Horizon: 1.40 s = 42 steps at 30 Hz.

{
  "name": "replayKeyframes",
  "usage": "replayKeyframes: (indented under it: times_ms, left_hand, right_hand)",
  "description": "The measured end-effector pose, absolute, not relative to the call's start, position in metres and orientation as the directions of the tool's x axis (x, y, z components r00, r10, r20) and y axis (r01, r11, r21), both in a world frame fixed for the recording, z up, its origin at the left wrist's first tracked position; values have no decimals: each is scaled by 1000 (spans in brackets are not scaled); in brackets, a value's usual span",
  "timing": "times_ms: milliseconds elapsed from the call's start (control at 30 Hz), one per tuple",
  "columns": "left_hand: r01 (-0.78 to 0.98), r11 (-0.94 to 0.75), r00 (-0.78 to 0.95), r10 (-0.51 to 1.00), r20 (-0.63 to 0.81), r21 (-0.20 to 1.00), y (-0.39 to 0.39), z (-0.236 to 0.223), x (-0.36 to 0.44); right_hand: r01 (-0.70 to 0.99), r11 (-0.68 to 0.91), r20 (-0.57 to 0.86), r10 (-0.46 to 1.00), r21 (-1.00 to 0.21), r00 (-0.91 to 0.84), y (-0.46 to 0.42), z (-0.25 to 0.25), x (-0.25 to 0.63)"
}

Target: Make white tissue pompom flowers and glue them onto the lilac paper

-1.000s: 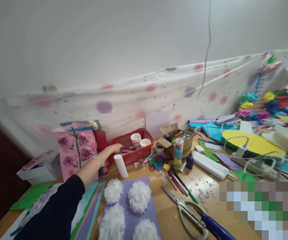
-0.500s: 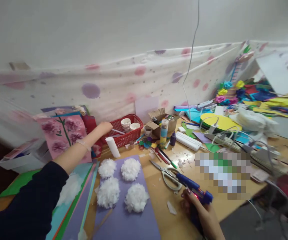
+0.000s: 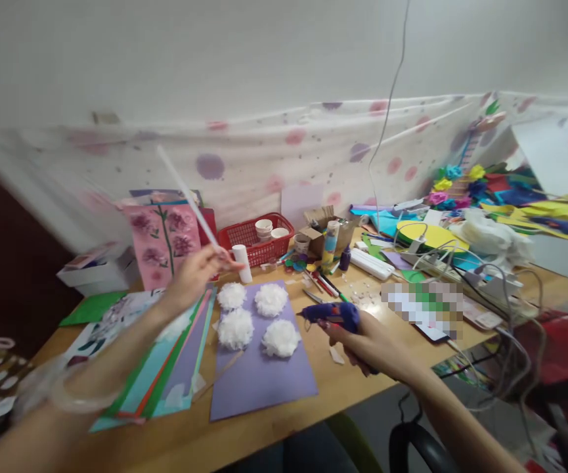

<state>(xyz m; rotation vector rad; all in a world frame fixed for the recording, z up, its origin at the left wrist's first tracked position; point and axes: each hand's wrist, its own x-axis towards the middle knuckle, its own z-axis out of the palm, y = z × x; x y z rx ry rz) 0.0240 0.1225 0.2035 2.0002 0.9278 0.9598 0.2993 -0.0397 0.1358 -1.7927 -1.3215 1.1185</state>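
Observation:
My left hand pinches a long, translucent white glue stick, which tilts up and to the left. My right hand grips a dark blue hot glue gun by its handle, nozzle facing left. Between the two hands, a purple sheet of paper lies on the table with several white fluffy paper flowers on its upper half. A white cylinder stands just behind my left fingertips. Scissors lie partly hidden behind the glue gun.
A red basket with paper cups stands at the back, beside a small cardboard box. Coloured paper strips and a pink flower picture are on the left. Cables and a power strip run along the right.
My left hand has come back from the red basket with the glue stick. My right hand has turned and raised the glue gun toward the purple sheet. The view has shifted.

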Motion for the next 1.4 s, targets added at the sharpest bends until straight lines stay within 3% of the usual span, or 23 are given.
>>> replayKeyframes:
  times_ms: [100, 167, 333, 633, 767, 1067, 1267, 1400]
  left_hand:
    - [-95, -301, 579, 759, 299, 949, 69, 191, 61]
    - [-168, -228, 627, 726, 283, 959, 48, 189, 79]
    - [-96, -252, 711, 659, 243, 963, 36, 191, 82]
    - [66, -441, 672, 683, 287, 895, 50, 184, 65]
    - [138, -425, 655, 717, 239, 895, 59, 180, 67]
    - [102, -317, 728, 670, 146, 943, 71, 189, 72]
    - [-139, -209, 741, 626, 242, 968, 74, 207, 83]
    - [-178, -220, 681, 676, 281, 959, 72, 203, 88]
  right_hand:
    - [602, -233, -375, 919, -764, -120, -25, 173, 273]
    - [670, -206, -446, 871, -714, -207, -19, 186, 258]
    - [716, -188, -505, 823, -673, -258, -17, 199, 241]
    - [684, -194, -471, 848, -703, -244, -15, 200, 233]
    - [676, -211, -489, 836, -706, -250, -9, 200, 233]
    - [659, -209, -472, 845, -722, -250, 1, 201, 238]
    - [674, -228, -506, 827, -703, -248, 3, 200, 236]
    - [673, -221, -499, 830, -706, -251, 2, 201, 238]
